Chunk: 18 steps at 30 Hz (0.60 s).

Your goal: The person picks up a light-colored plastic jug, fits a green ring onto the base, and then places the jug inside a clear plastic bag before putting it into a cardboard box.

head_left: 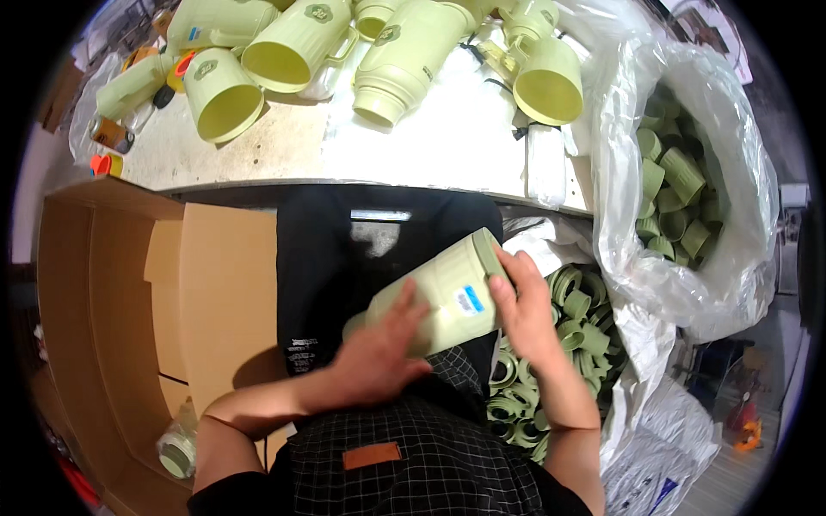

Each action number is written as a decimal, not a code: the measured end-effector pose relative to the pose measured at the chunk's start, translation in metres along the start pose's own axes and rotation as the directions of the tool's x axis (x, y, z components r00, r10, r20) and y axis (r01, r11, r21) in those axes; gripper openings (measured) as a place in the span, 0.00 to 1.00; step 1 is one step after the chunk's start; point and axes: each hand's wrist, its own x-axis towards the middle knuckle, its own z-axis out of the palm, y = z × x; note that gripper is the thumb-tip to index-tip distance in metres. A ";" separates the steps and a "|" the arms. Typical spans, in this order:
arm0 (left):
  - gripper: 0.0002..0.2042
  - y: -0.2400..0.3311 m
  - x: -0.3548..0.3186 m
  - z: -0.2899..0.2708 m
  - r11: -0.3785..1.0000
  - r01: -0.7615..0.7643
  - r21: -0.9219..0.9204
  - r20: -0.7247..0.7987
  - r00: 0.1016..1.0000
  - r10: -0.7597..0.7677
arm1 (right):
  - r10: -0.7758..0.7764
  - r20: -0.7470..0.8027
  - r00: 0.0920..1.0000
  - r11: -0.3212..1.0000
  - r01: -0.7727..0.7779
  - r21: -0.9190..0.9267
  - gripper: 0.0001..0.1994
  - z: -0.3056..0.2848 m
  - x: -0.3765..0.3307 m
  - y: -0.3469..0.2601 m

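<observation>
A pale green thermos jug lies tilted across my lap, its darker green rimmed end up to the right. My right hand grips that rimmed end, with the thumb and fingers on its edge. My left hand is slightly blurred and rests against the jug's lower left part, fingers stretched out rather than wrapped round it. A small blue and white sticker shows on the jug's side. The jug's lower left end is partly hidden behind my left hand.
On the white worktable ahead lie several pale green jug bodies. An open cardboard box stands at left, holding a wrapped jug. At right are a plastic-lined bag of green cups and a white sack of green parts.
</observation>
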 end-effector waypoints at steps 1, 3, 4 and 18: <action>0.28 -0.006 0.002 -0.005 0.999 -0.054 -0.007 -0.020 0.998 0.054 | 0.015 0.067 0.998 0.987 -0.025 0.156 0.23 -0.008 0.005 -0.003; 0.16 -0.034 0.026 -0.015 0.972 -0.142 -0.186 -0.140 0.983 0.116 | 0.028 0.120 0.992 0.951 -0.063 0.303 0.24 -0.028 0.006 0.020; 0.10 -0.054 0.046 -0.022 0.918 -0.175 -0.355 -0.211 0.972 0.104 | 0.015 0.117 0.993 0.921 -0.060 0.386 0.24 -0.031 0.006 0.033; 0.06 -0.111 0.253 -0.006 0.914 -0.169 0.369 -0.410 0.853 0.323 | -0.092 0.151 0.984 0.892 0.014 0.451 0.30 -0.009 0.030 0.056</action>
